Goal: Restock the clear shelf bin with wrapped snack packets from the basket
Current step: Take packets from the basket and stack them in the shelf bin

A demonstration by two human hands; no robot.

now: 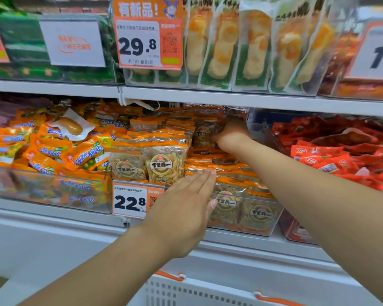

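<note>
The clear shelf bin [261,228] on the middle shelf holds several orange-topped wrapped snack packets [161,166] with round brown logos. My left hand [186,206] lies flat with straight fingers against the bin's front wall, fingertips touching the packets at its top edge. My right hand [230,131] reaches deep into the back of the bin, and its curled fingers grip an upright snack packet [202,134]. The white basket [186,292] with orange handles shows at the bottom edge; its contents are hidden.
A bin of orange and green wrapped packets [53,151] sits to the left, and red packets [341,155] fill the bin to the right. Price tags [129,200] hang on the bin fronts. The shelf above [230,98] carries tall yellow-and-green pouches [252,47], close over my right hand.
</note>
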